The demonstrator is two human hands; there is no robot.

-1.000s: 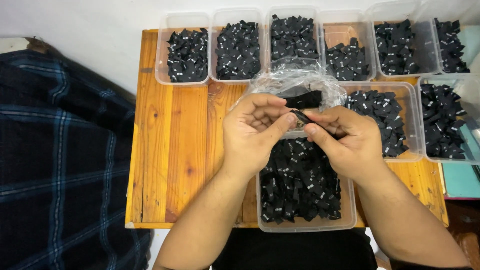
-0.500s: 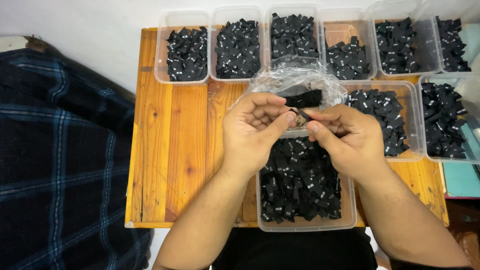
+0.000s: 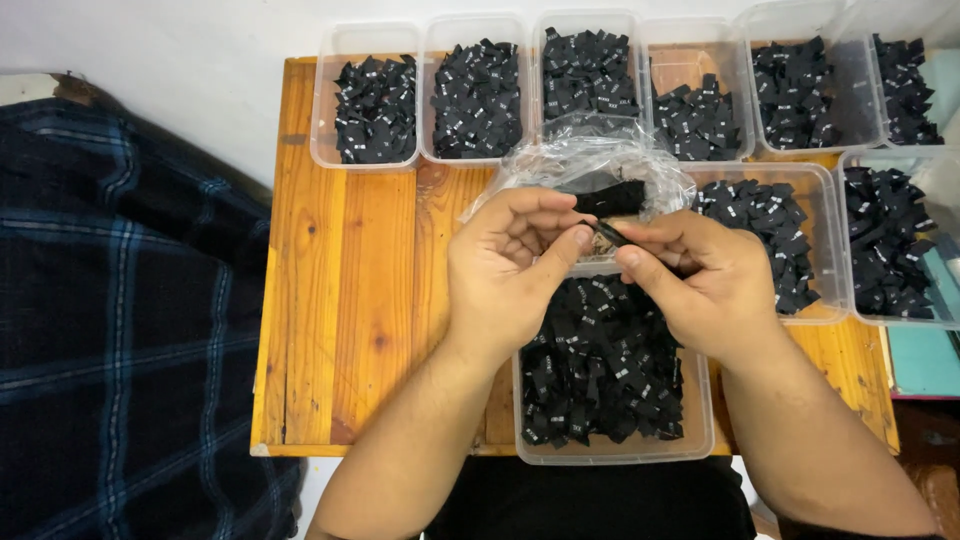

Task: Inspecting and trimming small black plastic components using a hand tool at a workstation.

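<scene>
Nearest to us sits a clear plastic tub (image 3: 610, 445) at the front edge of the wooden counter (image 3: 350, 300), heaped with small black folded labels (image 3: 600, 370). Above it our two hands meet. Our left hand (image 3: 505, 270) has its fingers curled in, thumb and forefinger pinched shut on the near end of a thin black strip (image 3: 608, 234). Our right hand (image 3: 700, 280) faces it, its fingers likewise closed, thumb and forefinger nipping the same black strip from the other side, so the strip lies between both hands just above the tub's far rim. Just behind our fingertips lies a crumpled clear plastic bag (image 3: 600, 165) with a dark bundle of labels (image 3: 610, 198) inside it. To the right of our right hand stands another tub (image 3: 800, 300) of black labels, and beyond it one more at the counter's right edge (image 3: 890, 250). Along the far edge runs a row of clear tubs (image 3: 375, 95), each holding black labels. On the left, beside the counter, spreads a dark blue checked cloth (image 3: 120, 320).
</scene>
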